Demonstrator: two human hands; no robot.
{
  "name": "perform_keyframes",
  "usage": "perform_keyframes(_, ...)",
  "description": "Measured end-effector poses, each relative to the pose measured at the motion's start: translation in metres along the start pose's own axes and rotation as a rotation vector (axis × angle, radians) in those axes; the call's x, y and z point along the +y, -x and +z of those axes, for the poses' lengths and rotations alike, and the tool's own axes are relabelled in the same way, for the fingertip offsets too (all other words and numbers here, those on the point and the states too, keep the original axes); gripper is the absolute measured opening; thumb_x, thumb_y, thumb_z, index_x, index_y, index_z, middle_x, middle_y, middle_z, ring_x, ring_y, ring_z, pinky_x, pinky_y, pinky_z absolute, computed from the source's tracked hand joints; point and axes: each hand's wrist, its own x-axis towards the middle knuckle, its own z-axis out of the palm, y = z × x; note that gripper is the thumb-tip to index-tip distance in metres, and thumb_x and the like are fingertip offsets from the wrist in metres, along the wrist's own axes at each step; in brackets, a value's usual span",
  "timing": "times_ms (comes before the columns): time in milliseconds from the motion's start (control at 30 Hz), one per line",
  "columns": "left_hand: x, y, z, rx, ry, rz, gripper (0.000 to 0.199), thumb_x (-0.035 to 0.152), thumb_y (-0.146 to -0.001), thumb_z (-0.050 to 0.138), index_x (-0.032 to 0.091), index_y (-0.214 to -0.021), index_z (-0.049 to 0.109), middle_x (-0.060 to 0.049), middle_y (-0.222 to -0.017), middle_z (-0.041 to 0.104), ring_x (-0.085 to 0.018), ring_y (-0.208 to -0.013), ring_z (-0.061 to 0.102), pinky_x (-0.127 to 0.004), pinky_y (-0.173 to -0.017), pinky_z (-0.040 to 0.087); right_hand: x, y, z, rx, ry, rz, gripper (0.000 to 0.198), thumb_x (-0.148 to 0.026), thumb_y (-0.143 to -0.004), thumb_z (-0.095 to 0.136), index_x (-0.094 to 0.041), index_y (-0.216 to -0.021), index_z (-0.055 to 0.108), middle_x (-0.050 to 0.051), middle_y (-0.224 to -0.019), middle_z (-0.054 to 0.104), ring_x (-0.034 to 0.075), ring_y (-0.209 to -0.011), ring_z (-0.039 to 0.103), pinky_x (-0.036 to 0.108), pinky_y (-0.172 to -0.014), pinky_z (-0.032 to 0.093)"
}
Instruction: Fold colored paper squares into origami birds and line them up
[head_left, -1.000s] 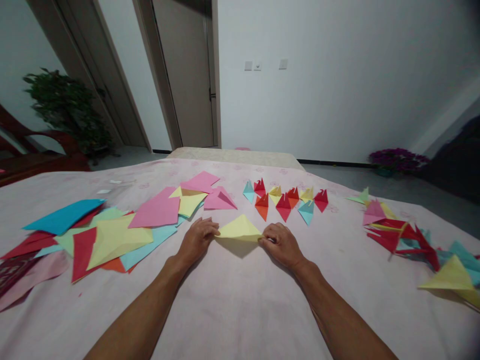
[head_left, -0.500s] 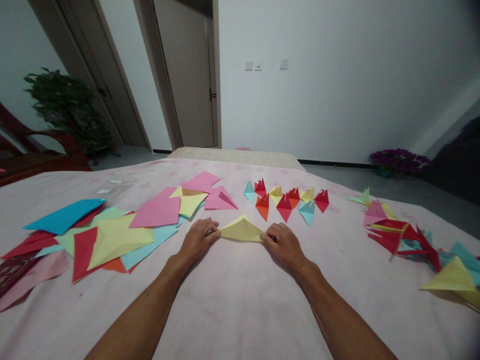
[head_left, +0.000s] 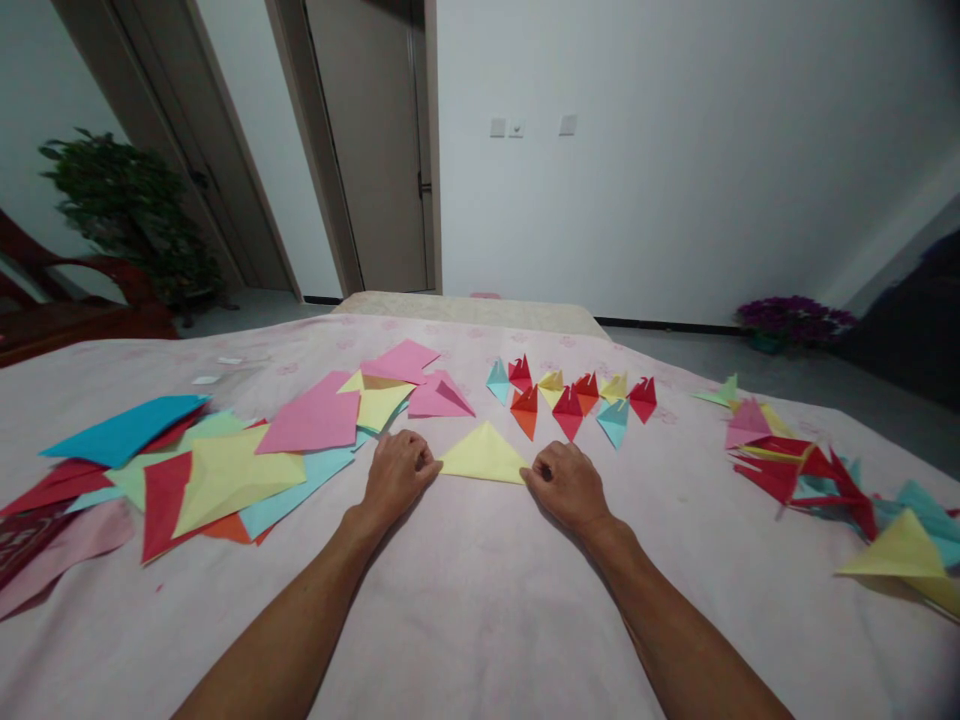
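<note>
Pinching yellow triangle point(head_left: 484, 458) at its end corners, left hand point(head_left: 401, 471) and right hand point(head_left: 568, 484) about equally near, long edge crosswise between them, peak pointing away.

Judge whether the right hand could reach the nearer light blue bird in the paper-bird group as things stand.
Probably yes: only cloth shows between the right hand and that light blue bird. The fingers are on the yellow paper, though, and would likely need to let go.
</note>
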Motion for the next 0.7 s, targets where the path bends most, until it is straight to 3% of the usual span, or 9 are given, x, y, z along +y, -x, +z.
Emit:
perform_keyframes(67, 0.003, 0.001, 0.001, 0.04, -0.02, 0.038, 0.003, 0.022, -0.081, 0.065, 0.021, -0.083, 0.065, -0.008, -0.107, 0.065, -0.028, -0.11, 0.058, -0.052, -0.104, 0.038, 0.0, 0.001, 0.0, 0.01, 0.013, -0.004, 0.022, -0.026, -0.078, 0.067, -0.021, -0.061, 0.055, 0.002, -0.071, 0.058, 0.019, -0.074, 0.05, 0.032, -0.067, 0.034)
perform_keyframes(167, 0.014, 0.004, 0.006, 0.051, 0.003, 0.182, 0.022, 0.015, -0.087, 0.057, 0.022, -0.105, 0.066, -0.011, -0.133, 0.058, -0.03, -0.134, 0.043, -0.056, -0.114, 0.028, -0.002, 0.002, -0.003, 0.032, 0.019, -0.035, 0.01, -0.025, -0.078, 0.068, -0.022, -0.073, 0.061, 0.004, -0.078, 0.061, 0.021, -0.079, 0.051, 0.033, -0.07, 0.034)
perform_keyframes(200, 0.02, 0.006, 0.008, 0.01, 0.035, 0.247, 0.027, 0.014, -0.089, 0.053, 0.022, -0.112, 0.065, -0.011, -0.138, 0.055, -0.029, -0.138, 0.04, -0.055, -0.115, 0.029, -0.004, 0.002, -0.005, 0.038, 0.021, -0.058, 0.006, -0.025, -0.079, 0.068, -0.022, -0.081, 0.063, 0.004, -0.082, 0.062, 0.022, -0.082, 0.051, 0.034, -0.072, 0.034)
perform_keyframes(267, 0.032, 0.011, 0.012, -0.132, 0.138, 0.379, 0.034, 0.015, -0.094, 0.047, 0.025, -0.123, 0.061, -0.009, -0.142, 0.053, -0.024, -0.14, 0.039, -0.048, -0.113, 0.036, -0.01, 0.002, -0.008, 0.033, 0.027, -0.133, 0.017, -0.022, -0.082, 0.066, -0.023, -0.098, 0.065, 0.006, -0.093, 0.064, 0.024, -0.091, 0.052, 0.036, -0.077, 0.035)
perform_keyframes(333, 0.044, 0.016, 0.014, -0.261, 0.236, 0.456, 0.039, 0.018, -0.097, 0.042, 0.029, -0.133, 0.055, -0.006, -0.142, 0.054, -0.02, -0.138, 0.043, -0.042, -0.112, 0.04, -0.017, 0.002, -0.01, -0.007, 0.033, -0.239, 0.021, -0.017, -0.085, 0.063, -0.023, -0.105, 0.065, 0.007, -0.101, 0.065, 0.025, -0.096, 0.051, 0.038, -0.082, 0.035)
perform_keyframes(467, 0.061, 0.022, 0.016, -0.319, 0.26, 0.41, 0.048, 0.032, -0.096, 0.049, 0.026, -0.144, 0.044, -0.009, -0.148, 0.047, -0.024, -0.139, 0.04, -0.047, -0.115, 0.034, -0.027, 0.002, -0.007, -0.128, 0.064, -0.37, 0.011, -0.016, -0.09, 0.059, -0.024, -0.091, 0.066, 0.005, -0.092, 0.066, 0.023, -0.092, 0.053, 0.037, -0.081, 0.035)
perform_keyframes(700, 0.078, 0.007, 0.028, -0.349, 0.101, 0.263, 0.049, 0.034, -0.1, 0.034, 0.017, -0.143, 0.045, -0.014, -0.15, 0.043, -0.029, -0.142, 0.035, -0.051, -0.115, 0.03, -0.032, 0.008, -0.002, -0.148, 0.175, -0.28, 0.014, -0.01, -0.087, 0.057, -0.02, -0.082, 0.065, 0.007, -0.085, 0.065, 0.021, -0.083, 0.055, 0.035, -0.075, 0.034)
